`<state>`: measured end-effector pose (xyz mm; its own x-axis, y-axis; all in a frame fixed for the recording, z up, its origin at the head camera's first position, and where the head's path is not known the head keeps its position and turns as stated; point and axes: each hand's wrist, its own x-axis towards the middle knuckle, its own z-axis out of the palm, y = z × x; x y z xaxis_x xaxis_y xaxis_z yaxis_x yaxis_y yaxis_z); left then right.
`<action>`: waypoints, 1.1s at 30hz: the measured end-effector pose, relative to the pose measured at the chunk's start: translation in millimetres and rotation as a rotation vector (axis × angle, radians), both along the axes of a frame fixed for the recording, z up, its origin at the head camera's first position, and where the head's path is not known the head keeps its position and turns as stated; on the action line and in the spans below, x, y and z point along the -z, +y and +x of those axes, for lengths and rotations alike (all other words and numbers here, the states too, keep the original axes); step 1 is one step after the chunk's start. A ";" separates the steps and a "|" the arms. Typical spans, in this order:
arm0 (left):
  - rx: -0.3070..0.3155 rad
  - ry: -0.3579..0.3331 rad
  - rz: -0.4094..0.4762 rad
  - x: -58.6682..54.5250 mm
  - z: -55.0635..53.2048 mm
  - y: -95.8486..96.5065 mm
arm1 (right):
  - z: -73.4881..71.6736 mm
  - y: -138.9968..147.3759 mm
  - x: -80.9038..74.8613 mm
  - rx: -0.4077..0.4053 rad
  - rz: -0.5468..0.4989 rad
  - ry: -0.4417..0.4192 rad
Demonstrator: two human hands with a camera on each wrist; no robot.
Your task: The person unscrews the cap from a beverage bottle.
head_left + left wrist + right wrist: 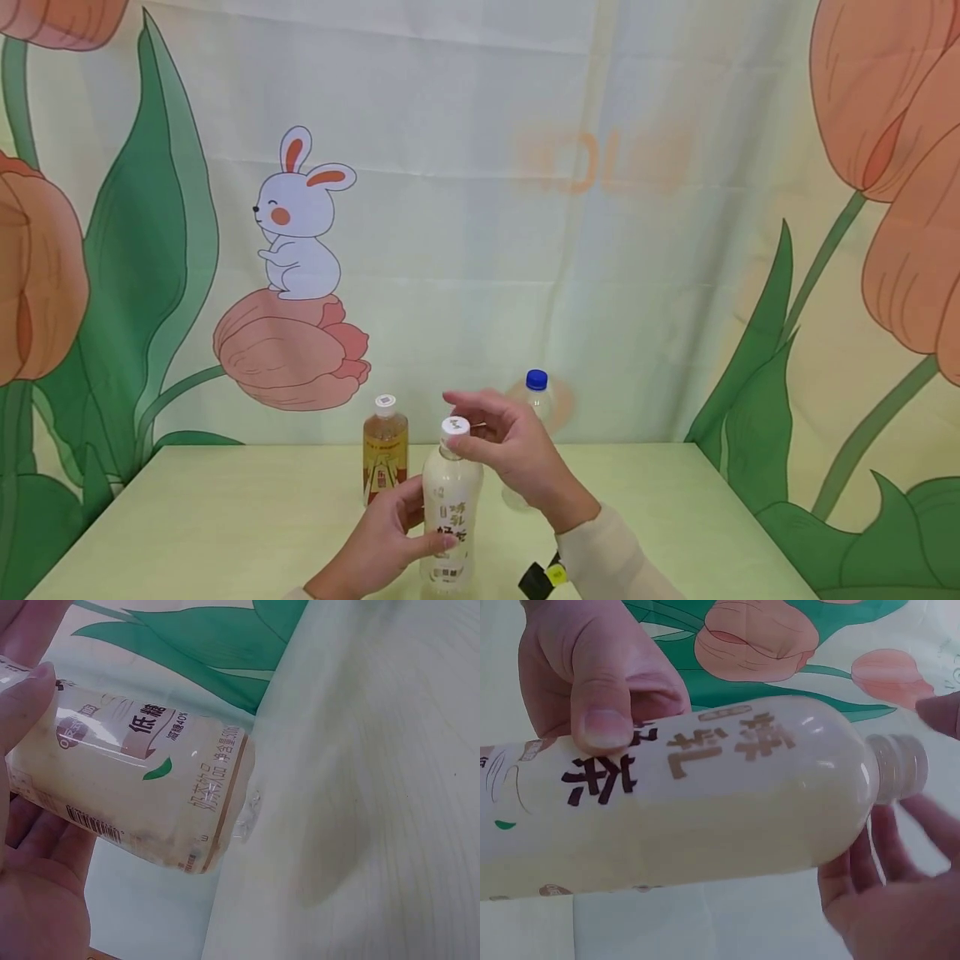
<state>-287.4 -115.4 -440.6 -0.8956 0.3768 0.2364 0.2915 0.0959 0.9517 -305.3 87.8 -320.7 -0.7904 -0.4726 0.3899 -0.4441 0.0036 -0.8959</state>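
Observation:
A milk tea bottle (pixel 452 492) with pale contents and a printed clear wrapper stands upright between my hands in the head view. My left hand (pixel 375 533) grips its lower body, the thumb across the front label. In the left wrist view the bottle's base is close to the tabletop. Around the white cap (pixel 455 427) my right hand (pixel 517 442) is held with loosely spread fingers. The right wrist view shows a gap between one fingertip and the cap (pixel 900 769), while other fingers lie beside the neck.
Behind my left hand stands a bottle with amber drink (pixel 386 454) and a white cap. A clear bottle with a blue cap (pixel 536 380) is partly hidden behind my right hand. A black and yellow object (pixel 537 580) lies at the table's (pixel 637 500) near side. A printed curtain (pixel 465 250) hangs behind.

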 end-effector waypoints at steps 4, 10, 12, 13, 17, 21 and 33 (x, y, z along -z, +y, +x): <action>-0.007 -0.002 0.005 0.9 0.1 0.7 | 4.8 -4.7 -0.1 0.193 0.048 0.001; -0.039 -0.007 -0.005 -0.5 -0.5 3.7 | 9.7 -10.2 -2.4 0.345 0.087 0.038; -0.056 -0.017 -0.012 -1.3 -1.6 4.8 | 6.6 -8.3 -3.6 0.310 0.094 0.048; -0.061 -0.020 -0.012 -1.4 -2.4 5.2 | 3.9 -6.8 -3.6 0.279 0.096 0.049; -0.067 -0.032 -0.015 -1.3 -6.6 5.8 | -8.4 -0.1 -1.0 0.135 0.095 0.031; -0.064 -0.037 -0.021 0.3 -10.8 5.3 | -15.1 2.6 1.0 0.072 0.108 0.024; -0.083 -0.033 -0.057 4.5 -28.3 5.1 | -25.4 6.7 -3.0 0.119 0.114 0.086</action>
<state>-315.6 -110.4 -445.1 -0.9315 0.3125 0.1864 0.2486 0.1724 0.9531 -330.7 94.5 -317.7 -0.8093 -0.4223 0.4082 -0.5098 0.1600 -0.8453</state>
